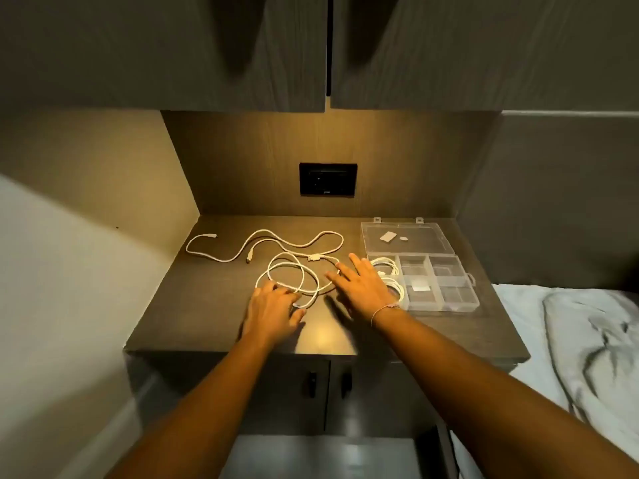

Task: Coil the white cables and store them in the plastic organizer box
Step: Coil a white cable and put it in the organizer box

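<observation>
A loose white cable (pixel 294 242) snakes across the back of the dark countertop (pixel 186 305), its plug ends lying free. A second white cable (pixel 287 268) forms a rough loop near the front. My left hand (pixel 273 305) rests on that loop's near edge, fingers curled over the strand with the thumb beneath. My right hand (pixel 363 288) lies flat beside the loop, fingers spread, holding nothing. To the right sits the clear plastic organizer box (pixel 473 300), its lid (pixel 408 243) open flat behind it. Coiled white cables (pixel 389 264) fill its left compartment, partly hidden by my right hand.
A black wall socket (pixel 327 179) sits in the back panel. Dark upper cabinets (pixel 207 46) overhang the niche. Two small flat pieces lie on the open lid. Cabinet doors with black handles (pixel 312 383) are below the counter. A bed with a rumpled grey sheet (pixel 570 340) borders the right.
</observation>
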